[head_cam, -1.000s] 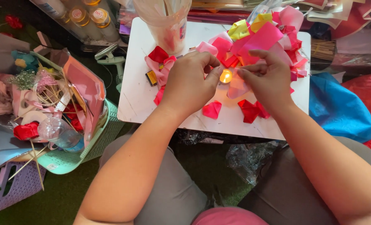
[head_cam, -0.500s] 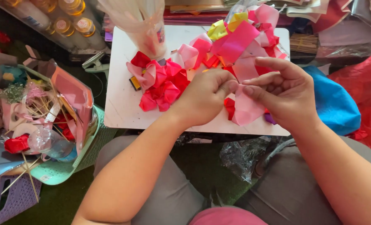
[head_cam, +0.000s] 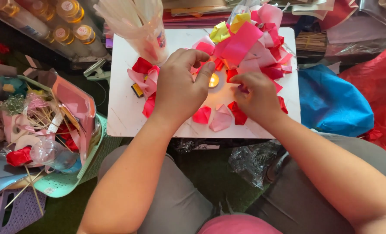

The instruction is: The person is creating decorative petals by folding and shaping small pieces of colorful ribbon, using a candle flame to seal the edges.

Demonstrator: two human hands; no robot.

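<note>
On white table [head_cam: 123,108], ribbon petals [head_cam: 245,43]

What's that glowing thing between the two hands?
In the head view, a small lit candle sits on the white table between the left hand and the right hand, ringed by red and pink ribbon pieces.

glossy satin petals [head_cam: 221,118], matt white tabletop [head_cam: 123,108]

Red and pink ribbon pieces [head_cam: 221,117], folded into petal shapes, lie loose at the centre of the frame, ringing a small lit candle [head_cam: 213,80].
</note>
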